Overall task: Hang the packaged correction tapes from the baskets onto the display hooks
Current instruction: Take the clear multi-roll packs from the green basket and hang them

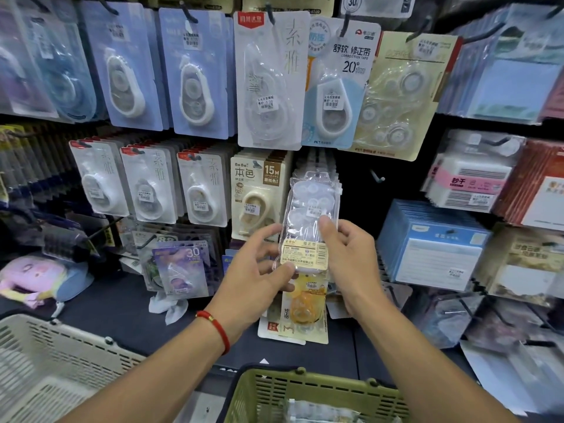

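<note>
A clear pack of correction tapes (309,209) with a yellow label hangs upright in front of the display, its top against a row of like packs. My left hand (259,270) pinches its lower left corner by the label. My right hand (348,257) grips its right edge, thumb on the front. A bare display hook (377,178) juts out just right of the pack. The green basket (305,389) at the bottom holds more clear packs. The white basket (52,355) is at the lower left.
Hooks full of carded correction tapes (189,74) cover the wall above and to the left. Sticky-note pads (433,245) hang on the right. A yellow carded tape (302,309) hangs below my hands. A plush toy (36,279) lies on the dark shelf at left.
</note>
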Demonstrator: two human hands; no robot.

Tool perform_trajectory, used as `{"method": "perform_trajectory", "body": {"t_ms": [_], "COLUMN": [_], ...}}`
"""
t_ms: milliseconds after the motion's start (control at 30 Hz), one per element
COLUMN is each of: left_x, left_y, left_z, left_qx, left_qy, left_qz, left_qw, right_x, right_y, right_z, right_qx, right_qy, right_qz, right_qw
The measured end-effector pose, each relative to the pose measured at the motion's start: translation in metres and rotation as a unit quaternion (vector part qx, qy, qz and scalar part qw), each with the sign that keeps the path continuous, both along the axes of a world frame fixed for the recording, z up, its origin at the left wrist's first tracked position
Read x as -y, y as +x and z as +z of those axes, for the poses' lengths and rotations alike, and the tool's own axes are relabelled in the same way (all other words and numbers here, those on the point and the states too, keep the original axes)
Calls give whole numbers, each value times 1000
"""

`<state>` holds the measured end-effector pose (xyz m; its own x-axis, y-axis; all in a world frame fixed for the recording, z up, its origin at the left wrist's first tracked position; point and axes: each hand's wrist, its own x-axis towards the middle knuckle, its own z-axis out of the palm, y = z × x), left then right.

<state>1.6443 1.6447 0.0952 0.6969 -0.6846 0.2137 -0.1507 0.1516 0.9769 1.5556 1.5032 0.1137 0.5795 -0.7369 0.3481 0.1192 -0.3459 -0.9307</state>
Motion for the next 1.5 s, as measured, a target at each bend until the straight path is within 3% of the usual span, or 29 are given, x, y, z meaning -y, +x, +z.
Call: {"method": "perform_trajectory", "body": {"t_ms": [67,167,300,433,600,900,1167,1333,1433,1500], "left_x": [-1,-4,-3,3,4,5,-11,-30,-48,-60], "left_y": [4,13,27,35,42,47,53,32,6,-15], "left_z": [-3,-7,-6,-11,-23,-28,-42,-77,-112,-140], "left_qx": [71,202,336,394,402,424,448,489,503,489], "left_qy": [68,156,172,191,219,231,282,396,466,488], "left_qz": [27,85,147,147,115,108,43,-101,-205,-243], "left_qw": [995,963,914,887,882,869,847,771,698,681], "right_x": [4,8,10,23,44,65,56,58,60,61], "right_y": [1,-1,0,19,51,67,-4,-86,-124,-148], "right_z": [-6,-20,-30,-30,-19,-9,-31,-88,-133,-171], "right_qx": [-59,-154,-197,-289,-374,-443,-369,-481,-578,-637], "right_qy": [-48,-192,-388,-500,-496,-479,-431,-361,-289,-234], "right_qz": [-38,-114,-60,-30,-70,-58,-16,78,134,146], "right_qw": [996,963,898,816,781,756,823,795,751,720]}}
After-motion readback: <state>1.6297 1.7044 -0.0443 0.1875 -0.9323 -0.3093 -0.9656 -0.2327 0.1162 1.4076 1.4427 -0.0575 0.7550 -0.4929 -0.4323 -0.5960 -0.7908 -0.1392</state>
